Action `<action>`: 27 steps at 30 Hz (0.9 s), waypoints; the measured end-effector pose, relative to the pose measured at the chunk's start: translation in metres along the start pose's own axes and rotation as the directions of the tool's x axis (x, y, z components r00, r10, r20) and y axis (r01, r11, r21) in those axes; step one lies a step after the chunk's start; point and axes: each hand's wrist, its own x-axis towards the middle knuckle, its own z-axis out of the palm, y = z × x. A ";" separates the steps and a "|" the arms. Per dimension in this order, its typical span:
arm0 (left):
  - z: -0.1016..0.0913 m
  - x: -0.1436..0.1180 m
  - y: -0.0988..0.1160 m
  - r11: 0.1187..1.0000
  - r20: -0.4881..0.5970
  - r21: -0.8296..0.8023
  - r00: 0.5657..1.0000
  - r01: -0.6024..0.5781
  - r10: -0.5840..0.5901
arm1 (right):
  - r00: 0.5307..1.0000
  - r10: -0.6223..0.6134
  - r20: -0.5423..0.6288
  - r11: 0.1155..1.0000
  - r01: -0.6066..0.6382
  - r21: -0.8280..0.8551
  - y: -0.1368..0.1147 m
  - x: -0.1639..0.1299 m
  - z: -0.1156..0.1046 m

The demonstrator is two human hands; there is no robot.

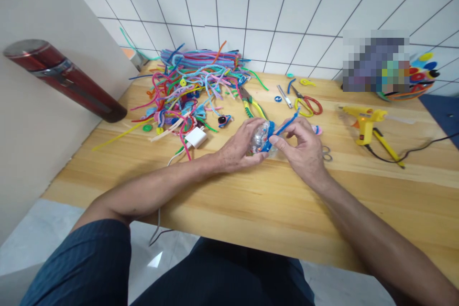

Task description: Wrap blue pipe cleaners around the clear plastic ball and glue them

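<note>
A clear, rounded container [257,139] with small coloured bits showing through its wall lies on its side over the table. My left hand [239,147] is closed around its left part. A blue pipe cleaner [289,123] is wrapped around the container, and its free end sticks up to the right. Thumb and fingers of my right hand [304,149] pinch this pipe cleaner at the container's right side. The container's underside is hidden by my hands.
Loose pipe cleaners [193,81] are heaped at the back left near a white charger plug [196,137]. Green-handled pliers [251,103], scissors [308,104] and a yellow glue gun [365,122] with a trailing cord lie farther right. A red thermos [68,81] stands left.
</note>
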 end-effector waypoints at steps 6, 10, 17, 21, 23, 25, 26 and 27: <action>0.004 0.000 -0.002 0.998 -0.055 0.029 0.997 -0.048 0.050 | 1.000 -0.005 -0.020 0.997 0.006 0.071 0.002 -0.001 0.004; 0.005 0.000 -0.002 0.997 -0.081 0.035 0.994 -0.063 0.066 | 0.999 0.030 0.015 0.996 -0.031 0.080 0.004 -0.002 0.004; 0.003 0.002 0.005 0.998 -0.076 -0.058 0.996 0.039 -0.044 | 0.998 0.053 0.033 0.991 -0.057 0.118 0.000 -0.002 0.006; 0.003 0.002 0.004 0.998 -0.080 -0.053 0.996 0.037 -0.041 | 0.995 0.092 0.036 0.984 -0.096 0.152 0.003 -0.001 0.006; 0.004 0.002 0.004 0.999 -0.081 -0.041 0.997 0.014 -0.017 | 0.994 0.103 0.032 0.982 -0.106 0.154 0.004 0.000 0.006; 0.004 0.001 0.003 0.999 -0.078 -0.032 0.997 0.001 -0.003 | 0.994 0.108 0.027 0.982 -0.111 0.154 0.005 0.000 0.006; 0.004 0.001 0.003 1.000 -0.077 -0.030 0.997 -0.002 -0.001 | 0.994 0.110 0.025 0.982 -0.113 0.155 0.006 -0.001 0.006; 0.005 0.001 0.003 1.000 -0.075 -0.028 0.997 -0.003 0.000 | 0.994 0.110 0.024 0.981 -0.112 0.157 0.006 -0.001 0.007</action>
